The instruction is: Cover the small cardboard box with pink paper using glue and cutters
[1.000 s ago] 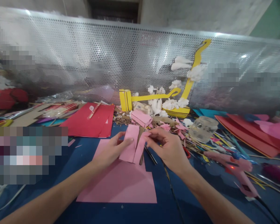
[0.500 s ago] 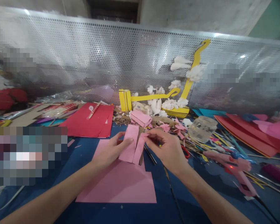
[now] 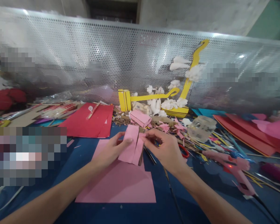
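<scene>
My left hand (image 3: 118, 147) is closed on the left edge of a small cardboard box (image 3: 142, 152) partly covered in pink paper (image 3: 129, 146), its thumb flat on the front. Between the thumb and fingers of my right hand (image 3: 162, 146) is the top of a narrow pink paper strip (image 3: 139, 147), which lies over the bare brown side of the box. A slit runs between the strip and the wider pink panel. Under the box, a large pink sheet (image 3: 121, 186) lies on the blue table (image 3: 102, 214). Another pink-covered box (image 3: 140, 118) lies just behind.
A pink glue gun (image 3: 233, 168) with a lit red light lies at right. Red-handled scissors (image 3: 184, 151) and a pen (image 3: 150, 155) are near my right hand. Behind are paper scraps (image 3: 177, 126), red sheets (image 3: 91, 119), yellow pieces (image 3: 124, 100) and a perforated metal screen (image 3: 84, 56).
My right fingers have pushed the top of the strip slightly left, and more of it now covers the brown side. My left hand keeps its grip on the box.
</scene>
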Motion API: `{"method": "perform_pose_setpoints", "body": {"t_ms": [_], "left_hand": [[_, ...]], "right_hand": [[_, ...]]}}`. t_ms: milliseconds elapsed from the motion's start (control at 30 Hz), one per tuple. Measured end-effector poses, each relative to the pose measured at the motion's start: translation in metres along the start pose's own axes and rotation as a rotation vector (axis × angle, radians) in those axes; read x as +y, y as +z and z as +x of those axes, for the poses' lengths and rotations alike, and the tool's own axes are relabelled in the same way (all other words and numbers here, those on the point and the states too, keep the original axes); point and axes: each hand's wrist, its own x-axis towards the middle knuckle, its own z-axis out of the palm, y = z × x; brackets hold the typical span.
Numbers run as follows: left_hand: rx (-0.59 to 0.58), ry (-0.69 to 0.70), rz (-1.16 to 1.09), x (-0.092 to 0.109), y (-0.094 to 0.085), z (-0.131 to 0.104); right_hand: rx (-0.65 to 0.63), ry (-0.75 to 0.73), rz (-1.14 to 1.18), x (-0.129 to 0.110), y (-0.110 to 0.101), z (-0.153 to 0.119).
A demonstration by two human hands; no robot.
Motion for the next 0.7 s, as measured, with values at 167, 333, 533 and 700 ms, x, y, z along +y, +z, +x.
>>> {"method": "perform_pose_setpoints", "body": {"t_ms": [167, 333, 533, 700], "left_hand": [[0.021, -0.011, 0.079, -0.0005, -0.0018, -0.0004], [0.036, 0.001, 0.140, 0.0006, -0.0021, -0.0018], [0.034, 0.008, 0.099, 0.0018, 0.0000, -0.0020], [0.024, -0.005, 0.086, 0.0024, 0.0001, -0.0027]], "right_hand": [[0.005, 0.040, 0.016, 0.0044, 0.0026, -0.0003], [0.009, 0.076, 0.022, 0.0055, 0.0045, -0.0027], [0.005, 0.107, 0.039, 0.0047, 0.0070, -0.0046], [0.032, 0.100, 0.035, 0.0017, 0.0057, -0.0030]]}}
